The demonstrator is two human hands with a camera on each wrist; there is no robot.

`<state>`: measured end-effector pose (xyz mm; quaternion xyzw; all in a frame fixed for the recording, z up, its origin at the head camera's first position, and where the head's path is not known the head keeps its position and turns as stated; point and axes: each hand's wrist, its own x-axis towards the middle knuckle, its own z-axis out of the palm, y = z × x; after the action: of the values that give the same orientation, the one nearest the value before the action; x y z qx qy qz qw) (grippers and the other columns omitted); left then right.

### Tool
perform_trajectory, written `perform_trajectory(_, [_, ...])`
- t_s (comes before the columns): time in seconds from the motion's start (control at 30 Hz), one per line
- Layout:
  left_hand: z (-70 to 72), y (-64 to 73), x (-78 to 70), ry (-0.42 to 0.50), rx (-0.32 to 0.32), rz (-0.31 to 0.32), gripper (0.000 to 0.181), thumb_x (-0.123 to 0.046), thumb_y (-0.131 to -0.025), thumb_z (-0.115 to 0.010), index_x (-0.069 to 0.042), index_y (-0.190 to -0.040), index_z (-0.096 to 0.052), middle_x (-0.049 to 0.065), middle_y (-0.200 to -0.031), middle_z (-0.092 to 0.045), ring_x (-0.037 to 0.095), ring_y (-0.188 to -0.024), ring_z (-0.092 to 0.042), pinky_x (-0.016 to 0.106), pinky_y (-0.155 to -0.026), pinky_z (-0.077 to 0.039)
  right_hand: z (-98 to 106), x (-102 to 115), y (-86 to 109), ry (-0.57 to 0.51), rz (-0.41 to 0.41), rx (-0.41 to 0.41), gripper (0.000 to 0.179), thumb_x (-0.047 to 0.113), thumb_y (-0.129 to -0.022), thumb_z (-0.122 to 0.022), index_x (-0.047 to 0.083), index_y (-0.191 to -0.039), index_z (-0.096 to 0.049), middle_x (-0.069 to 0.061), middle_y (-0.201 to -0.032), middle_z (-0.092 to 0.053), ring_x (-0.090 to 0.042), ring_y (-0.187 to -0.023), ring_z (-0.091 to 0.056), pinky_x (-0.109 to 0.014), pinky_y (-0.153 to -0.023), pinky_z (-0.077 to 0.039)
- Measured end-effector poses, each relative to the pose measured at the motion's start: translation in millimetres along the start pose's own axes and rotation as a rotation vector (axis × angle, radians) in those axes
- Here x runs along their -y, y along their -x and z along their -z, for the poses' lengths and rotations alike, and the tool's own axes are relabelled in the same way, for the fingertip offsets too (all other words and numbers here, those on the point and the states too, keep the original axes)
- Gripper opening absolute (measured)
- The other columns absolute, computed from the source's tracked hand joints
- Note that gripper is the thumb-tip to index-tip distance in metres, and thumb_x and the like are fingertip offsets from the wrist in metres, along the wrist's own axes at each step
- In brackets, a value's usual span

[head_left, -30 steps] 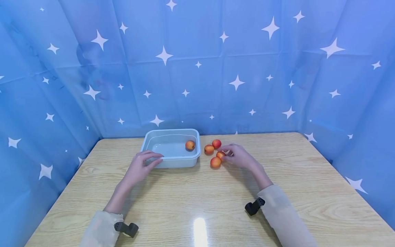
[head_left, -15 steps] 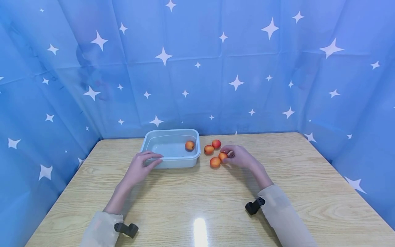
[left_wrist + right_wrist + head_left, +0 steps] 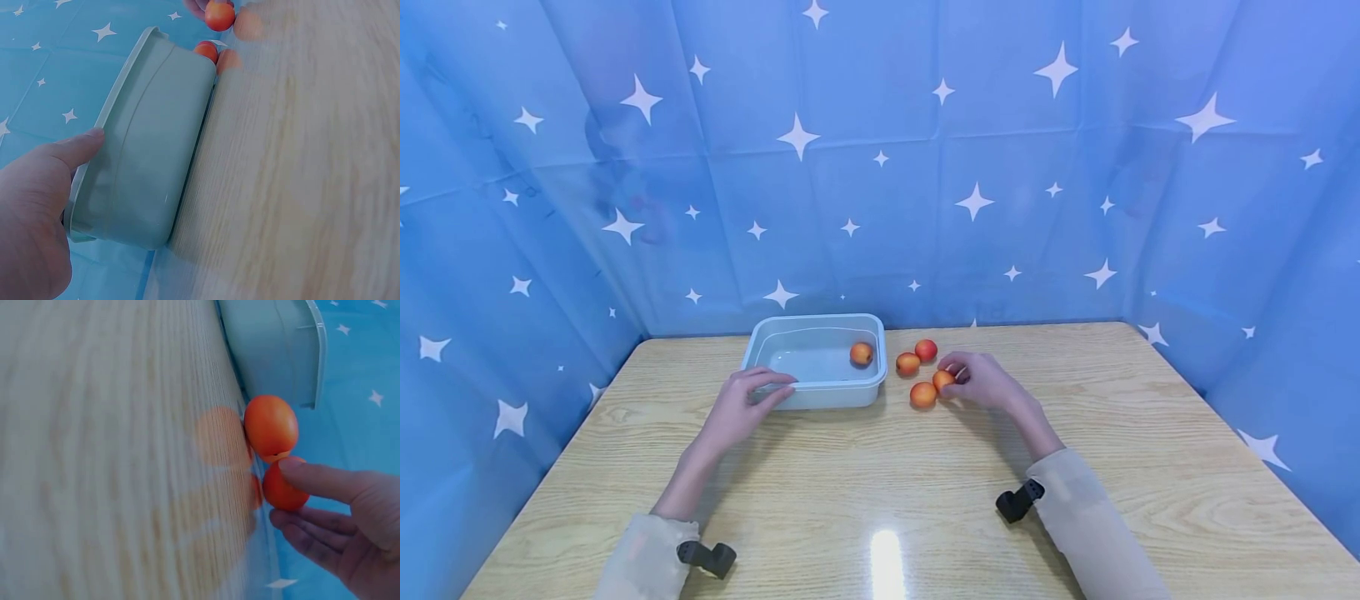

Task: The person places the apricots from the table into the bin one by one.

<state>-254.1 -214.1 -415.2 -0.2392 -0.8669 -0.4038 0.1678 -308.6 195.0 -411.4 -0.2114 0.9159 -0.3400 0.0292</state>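
Observation:
A pale blue plastic container (image 3: 842, 395) stands near the table's back edge, one small orange-red fruit (image 3: 861, 354) inside at its right end. My left hand (image 3: 741, 405) grips its front left rim, thumb (image 3: 81, 149) outside and fingers over the edge, partly hidden in the left wrist view. To the container's right, my right hand (image 3: 985, 382) pinches another orange-red fruit (image 3: 285, 487) between thumb and fingers, low at the table. A third, larger-looking fruit (image 3: 271, 425) lies directly beside the held one.
Two more fruits, one orange (image 3: 907, 364) and one redder (image 3: 927, 350), lie behind, close to the container's right wall. The wooden table (image 3: 820, 492) ends at the back against a blue curtain (image 3: 880, 192) with white stars.
My right fingers have come round the fruit, which shifted slightly to the right, away from the two rear fruits. My left hand and the container have stayed in place.

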Motion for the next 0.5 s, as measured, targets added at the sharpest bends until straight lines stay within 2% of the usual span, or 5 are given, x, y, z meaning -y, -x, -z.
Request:
perform_trajectory(0.3, [0.4, 0.4, -0.3, 0.002, 0.002, 0.001, 0.016, -0.017, -0.095, -0.073, -0.01, -0.108, -0.078, -0.001, -0.103, -0.074, 0.022, -0.102, -0.067, 0.045, -0.09, -0.051, 0.3, 9.2, -0.3, -0.041, -0.051, -0.078, 0.034, 0.012, -0.089, -0.075, 0.011, -0.122, -0.068, -0.005, -0.103, -0.067, -0.024, -0.092, -0.062, -0.038, -0.079, -0.052])
perform_trajectory(0.5, [0.1, 0.0, -0.8, 0.001, 0.0, -0.006, 0.016, -0.017, -0.094, -0.074, -0.01, -0.108, -0.078, 0.0, -0.104, -0.074, 0.022, -0.102, -0.067, 0.045, -0.09, -0.051, 1.9, 14.7, -1.3, -0.092, 0.004, -0.14, 0.043, 0.011, -0.09, -0.076, 0.005, -0.131, -0.064, -0.007, -0.108, -0.068, -0.025, -0.095, -0.062, -0.04, -0.083, -0.052])
